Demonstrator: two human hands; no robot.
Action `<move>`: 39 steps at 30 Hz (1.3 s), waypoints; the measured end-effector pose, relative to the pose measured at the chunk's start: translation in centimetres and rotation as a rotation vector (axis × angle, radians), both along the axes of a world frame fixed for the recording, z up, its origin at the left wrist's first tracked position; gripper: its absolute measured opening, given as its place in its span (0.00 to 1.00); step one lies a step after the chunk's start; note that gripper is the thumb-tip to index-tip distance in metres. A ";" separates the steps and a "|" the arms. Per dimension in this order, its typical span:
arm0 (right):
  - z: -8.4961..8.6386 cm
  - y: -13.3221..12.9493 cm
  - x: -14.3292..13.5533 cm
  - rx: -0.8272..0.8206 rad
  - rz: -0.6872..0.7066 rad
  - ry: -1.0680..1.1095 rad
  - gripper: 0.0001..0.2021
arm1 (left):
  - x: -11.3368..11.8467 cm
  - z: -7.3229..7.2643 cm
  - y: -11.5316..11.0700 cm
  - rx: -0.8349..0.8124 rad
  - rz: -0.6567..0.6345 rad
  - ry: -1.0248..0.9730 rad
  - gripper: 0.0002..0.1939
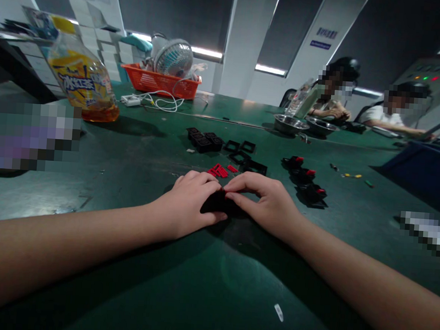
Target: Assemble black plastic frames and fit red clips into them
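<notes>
My left hand is closed around a black plastic part, steadying it low over the green table. At the part's top edge, my right hand pinches a small red piece, mostly hidden by the fingertips. Just beyond my hands lie loose red plastic pieces and black square frames. Farther off sits a cluster of black housings. To the right, black parts with red pieces on them stand in a row.
A drink bottle stands at left, near an orange basket with a fan and a white cable. Metal bowls are at the back, with two people beyond. A blue bin is on the right.
</notes>
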State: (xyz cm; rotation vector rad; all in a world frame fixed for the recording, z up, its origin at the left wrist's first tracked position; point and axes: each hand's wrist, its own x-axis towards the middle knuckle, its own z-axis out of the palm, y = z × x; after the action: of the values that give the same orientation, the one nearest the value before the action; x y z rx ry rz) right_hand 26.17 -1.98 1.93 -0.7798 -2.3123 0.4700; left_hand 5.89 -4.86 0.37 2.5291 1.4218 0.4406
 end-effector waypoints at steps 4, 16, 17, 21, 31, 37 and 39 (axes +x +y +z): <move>0.0 0.0 0.0 -0.003 0.010 0.003 0.04 | 0.0 -0.1 0.0 0.003 0.006 -0.004 0.22; -0.1 0.0 0.0 -0.011 0.005 0.010 0.04 | 0.0 0.0 0.0 0.007 0.007 0.003 0.21; -0.1 0.0 0.0 -0.012 0.002 0.008 0.04 | 0.0 -0.1 0.0 0.007 0.003 0.002 0.22; -0.2 0.1 0.1 -0.017 0.002 0.011 0.04 | 0.0 0.0 0.0 -0.002 0.004 -0.002 0.23; -0.1 0.1 0.1 -0.020 0.005 0.016 0.04 | 0.1 0.2 -0.1 -0.024 0.010 0.000 0.23; -0.2 0.1 0.0 -0.010 -0.001 0.008 0.04 | 0.1 0.1 -0.1 -0.005 0.001 0.004 0.22; -0.2 0.2 0.1 -0.013 -0.002 0.003 0.04 | 0.0 0.1 0.0 -0.008 -0.001 0.008 0.23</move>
State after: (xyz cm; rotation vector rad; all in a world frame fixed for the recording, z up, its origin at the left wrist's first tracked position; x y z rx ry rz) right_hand 26.24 -1.83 1.70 -0.7876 -2.3078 0.4847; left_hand 5.93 -4.87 0.44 2.5277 1.4225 0.4250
